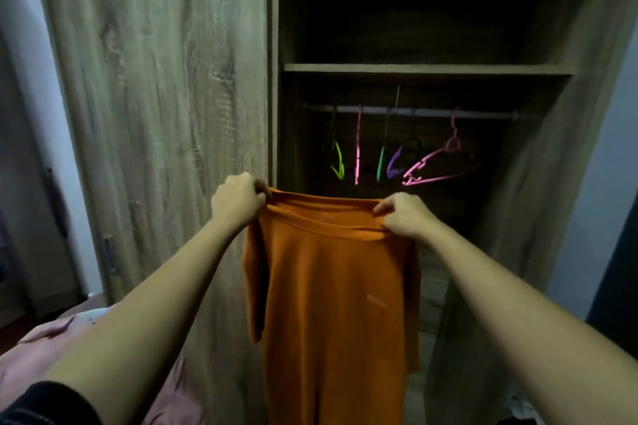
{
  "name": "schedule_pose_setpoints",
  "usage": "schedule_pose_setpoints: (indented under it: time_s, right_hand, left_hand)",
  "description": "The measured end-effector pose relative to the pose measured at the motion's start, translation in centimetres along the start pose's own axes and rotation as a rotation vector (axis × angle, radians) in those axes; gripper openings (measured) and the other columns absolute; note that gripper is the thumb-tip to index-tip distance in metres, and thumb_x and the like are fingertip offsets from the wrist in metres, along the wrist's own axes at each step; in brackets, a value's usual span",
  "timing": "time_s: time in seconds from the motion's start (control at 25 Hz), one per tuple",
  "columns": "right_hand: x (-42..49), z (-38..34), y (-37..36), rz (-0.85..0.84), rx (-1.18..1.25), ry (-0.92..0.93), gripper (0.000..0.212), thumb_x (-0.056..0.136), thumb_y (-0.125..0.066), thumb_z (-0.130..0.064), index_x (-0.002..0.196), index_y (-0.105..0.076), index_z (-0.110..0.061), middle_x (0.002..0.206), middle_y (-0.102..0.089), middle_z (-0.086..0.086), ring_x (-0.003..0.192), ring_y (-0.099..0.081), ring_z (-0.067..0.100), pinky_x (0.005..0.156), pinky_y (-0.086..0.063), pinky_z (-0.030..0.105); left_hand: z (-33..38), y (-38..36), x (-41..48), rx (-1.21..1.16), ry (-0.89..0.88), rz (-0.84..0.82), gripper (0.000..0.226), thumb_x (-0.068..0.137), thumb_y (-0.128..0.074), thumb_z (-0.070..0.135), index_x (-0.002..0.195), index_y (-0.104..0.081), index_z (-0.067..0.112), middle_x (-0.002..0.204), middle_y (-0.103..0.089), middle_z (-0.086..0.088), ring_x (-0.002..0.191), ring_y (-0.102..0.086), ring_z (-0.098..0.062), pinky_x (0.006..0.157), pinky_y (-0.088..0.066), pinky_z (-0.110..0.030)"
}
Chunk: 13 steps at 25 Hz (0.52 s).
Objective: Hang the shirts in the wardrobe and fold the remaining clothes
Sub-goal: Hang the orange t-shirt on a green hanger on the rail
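An orange T-shirt [331, 304] hangs full length in front of me, held up by its neckline. My left hand [238, 200] pinches the left side of the collar and my right hand [407, 216] pinches the right side. Behind the shirt the wooden wardrobe [155, 79] stands with its right half open. Inside, a metal rail [424, 111] carries several empty plastic hangers: a green one [338, 162], a thin pink one [358, 145], a purple one [395, 164] and a larger pink one [436, 166] turned sideways. The shirt's lower hem is out of frame.
A shelf [428, 68] spans the wardrobe above the rail. The open wardrobe door [538, 203] stands at the right. Pink cloth [41, 352] lies at the lower left. A dark garment hangs on the wall at the far left.
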State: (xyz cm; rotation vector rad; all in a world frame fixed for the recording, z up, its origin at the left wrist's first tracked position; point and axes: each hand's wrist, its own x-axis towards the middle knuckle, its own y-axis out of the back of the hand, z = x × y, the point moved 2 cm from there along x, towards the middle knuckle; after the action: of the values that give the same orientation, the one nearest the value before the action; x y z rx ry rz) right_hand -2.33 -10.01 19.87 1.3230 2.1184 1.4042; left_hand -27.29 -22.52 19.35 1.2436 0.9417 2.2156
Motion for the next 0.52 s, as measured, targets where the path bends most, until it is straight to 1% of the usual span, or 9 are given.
schedule_pose_setpoints:
  time_s: [0.08, 0.12, 0.2, 0.24, 0.32, 0.4, 0.44, 0.48, 0.52]
  right_hand:
    - [0.6, 0.3, 0.8, 0.009, 0.044, -0.004, 0.040, 0.087, -0.048, -0.001, 0.120, -0.063, -0.018, 0.136, -0.052, 0.007, 0.123, -0.049, 0.023, 0.094, -0.043, 0.029]
    - [1.0, 0.2, 1.2, 0.005, 0.046, -0.003, 0.042, 0.086, -0.046, 0.001, 0.120, -0.063, -0.018, 0.136, -0.052, 0.007, 0.123, -0.049, 0.023, 0.093, -0.043, 0.027]
    - [1.9, 0.0, 1.6, -0.017, 0.024, -0.011, 0.047, 0.083, -0.045, 0.003, 0.121, -0.062, -0.017, 0.135, -0.053, 0.007, 0.120, -0.051, 0.022, 0.090, -0.044, 0.026]
    - [2.5, -0.1, 1.6, -0.027, 0.017, -0.014, 0.049, 0.081, -0.044, 0.003, 0.123, -0.061, -0.017, 0.135, -0.053, 0.008, 0.118, -0.053, 0.022, 0.088, -0.045, 0.026]
    - [3.6, -0.4, 1.5, -0.032, 0.009, -0.021, 0.052, 0.079, -0.045, 0.003, 0.126, -0.057, -0.015, 0.135, -0.053, 0.009, 0.116, -0.055, 0.023, 0.084, -0.046, 0.025]
    - [4.7, -0.7, 1.2, -0.022, -0.006, -0.020, 0.054, 0.077, -0.047, 0.002, 0.128, -0.055, -0.015, 0.135, -0.053, 0.009, 0.118, -0.054, 0.023, 0.090, -0.046, 0.025]
    - [5.2, -0.8, 1.0, -0.016, -0.024, -0.014, 0.054, 0.077, -0.047, 0.001, 0.128, -0.055, -0.015, 0.135, -0.053, 0.010, 0.121, -0.053, 0.023, 0.096, -0.045, 0.026]
    - [5.8, -0.8, 0.8, -0.012, -0.047, -0.007, 0.055, 0.076, -0.048, 0.000, 0.128, -0.055, -0.015, 0.136, -0.052, 0.010, 0.123, -0.051, 0.023, 0.100, -0.043, 0.027]
    - [6.2, -1.0, 0.7, -0.008, -0.069, 0.002, 0.055, 0.076, -0.048, 0.001, 0.129, -0.054, -0.015, 0.137, -0.051, 0.010, 0.126, -0.049, 0.023, 0.103, -0.040, 0.027]
  left_hand:
    - [1.2, -0.1, 1.2, -0.031, -0.005, 0.018, 0.020, 0.089, -0.053, 0.018, 0.090, -0.072, 0.016, 0.082, -0.066, -0.002, 0.073, -0.064, -0.019, 0.064, -0.054, -0.033]
    - [1.8, -0.5, 1.8, -0.061, 0.000, -0.004, 0.019, 0.089, -0.052, 0.018, 0.086, -0.071, 0.016, 0.080, -0.065, -0.001, 0.071, -0.063, -0.018, 0.064, -0.054, -0.033]
    - [2.4, -2.2, 2.7, -0.115, 0.025, -0.058, 0.019, 0.087, -0.051, 0.017, 0.078, -0.067, 0.018, 0.078, -0.065, -0.001, 0.072, -0.064, -0.018, 0.066, -0.057, -0.035]
    - [2.5, -3.3, 3.0, -0.138, 0.043, -0.077, 0.019, 0.088, -0.050, 0.018, 0.079, -0.066, 0.016, 0.079, -0.064, -0.001, 0.073, -0.064, -0.018, 0.068, -0.058, -0.036]
    - [2.7, -5.3, 3.7, -0.221, 0.043, -0.074, 0.023, 0.091, -0.049, 0.026, 0.095, -0.068, 0.013, 0.084, -0.064, 0.001, 0.080, -0.064, -0.017, 0.071, -0.056, -0.034]
    - [3.3, -6.7, 4.9, -0.308, -0.002, -0.029, 0.036, 0.093, -0.049, 0.040, 0.116, -0.061, 0.016, 0.098, -0.063, 0.000, 0.095, -0.061, -0.018, 0.078, -0.049, -0.031]
    - [3.8, -7.4, 5.7, -0.355, -0.012, -0.019, 0.043, 0.093, -0.048, 0.045, 0.123, -0.057, 0.015, 0.106, -0.064, -0.005, 0.100, -0.060, -0.020, 0.080, -0.047, -0.032]
    - [4.2, -8.0, 6.7, -0.410, -0.007, -0.023, 0.049, 0.094, -0.047, 0.047, 0.128, -0.055, 0.012, 0.108, -0.064, -0.009, 0.099, -0.060, -0.021, 0.079, -0.046, -0.031]
    - [4.6, -8.7, 7.8, -0.466, 0.012, -0.044, 0.051, 0.095, -0.045, 0.047, 0.129, -0.053, 0.010, 0.105, -0.066, -0.011, 0.091, -0.061, -0.020, 0.074, -0.046, -0.029]
